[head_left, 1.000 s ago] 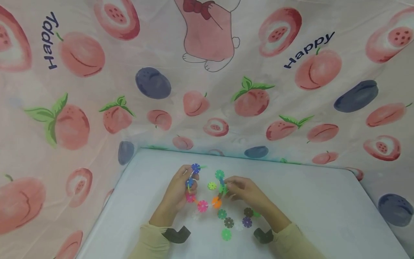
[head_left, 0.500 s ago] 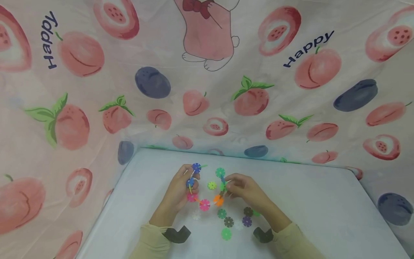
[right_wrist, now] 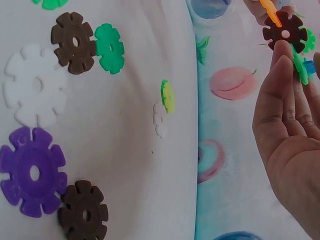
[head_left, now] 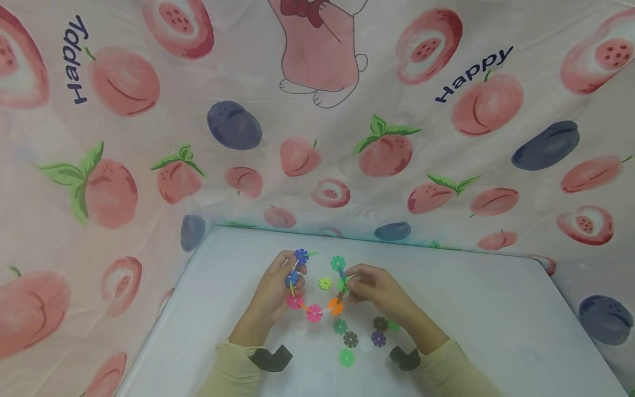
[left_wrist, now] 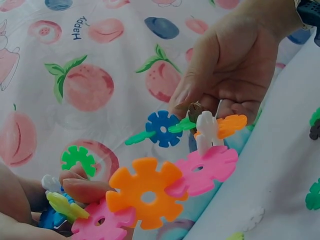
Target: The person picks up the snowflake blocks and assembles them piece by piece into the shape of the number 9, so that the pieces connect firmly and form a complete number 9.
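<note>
Both hands hold up a curved chain of slotted plastic snowflake discs, joined edge to edge. My left hand [head_left: 270,286] grips its left end, around blue, yellow and pink discs; a dark blue disc [head_left: 301,256] sticks up above the fingers. The middle sags between the hands, with a pink disc [head_left: 314,314], an orange disc [left_wrist: 147,195] and a white disc [left_wrist: 207,132]. My right hand [head_left: 379,286] pinches the right end at a green disc [right_wrist: 300,65], next to a brown disc [right_wrist: 285,33]. A blue disc and another green disc [head_left: 338,263] rise beyond its fingertips.
Loose snowflake discs lie on the white table [head_left: 496,331]: a purple disc [right_wrist: 34,172], a yellow-green disc [head_left: 324,283], and several brown, green and white ones, mostly below the right hand. A fruit-printed cloth [head_left: 317,132] hangs behind and at the sides.
The chain's sagging middle has shifted slightly up and to the right. Both hands keep their hold and have hardly moved; the loose discs lie where they were.
</note>
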Demonstrator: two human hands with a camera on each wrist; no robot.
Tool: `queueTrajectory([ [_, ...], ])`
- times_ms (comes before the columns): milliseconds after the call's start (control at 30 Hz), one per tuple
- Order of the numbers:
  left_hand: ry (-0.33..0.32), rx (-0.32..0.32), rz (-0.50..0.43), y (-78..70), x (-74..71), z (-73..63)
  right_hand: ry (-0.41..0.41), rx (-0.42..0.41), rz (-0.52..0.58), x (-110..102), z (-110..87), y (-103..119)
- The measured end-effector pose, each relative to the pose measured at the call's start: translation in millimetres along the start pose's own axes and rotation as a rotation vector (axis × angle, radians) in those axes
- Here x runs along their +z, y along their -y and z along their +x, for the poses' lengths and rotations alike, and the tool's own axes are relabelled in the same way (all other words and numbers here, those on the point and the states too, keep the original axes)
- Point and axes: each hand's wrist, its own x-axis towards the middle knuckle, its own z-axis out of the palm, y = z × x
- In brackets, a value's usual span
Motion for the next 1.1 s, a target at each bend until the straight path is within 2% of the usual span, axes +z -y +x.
queueTrajectory([
  [700, -0.009, -0.011, -0.011, -1.1, -0.6, -2.9, -0.016, 0.044, 0.006, 5, -1.9, 1],
  [1000, -0.015, -0.017, -0.01, -3.8, -2.0, -0.9, 0.02, 0.058, 0.023, 0, 0.9, -5],
  [1100, -0.022, -0.016, -0.036, -4.8, -3.1, -0.4, 0.052, 0.075, 0.028, -3, 1.6, -9],
])
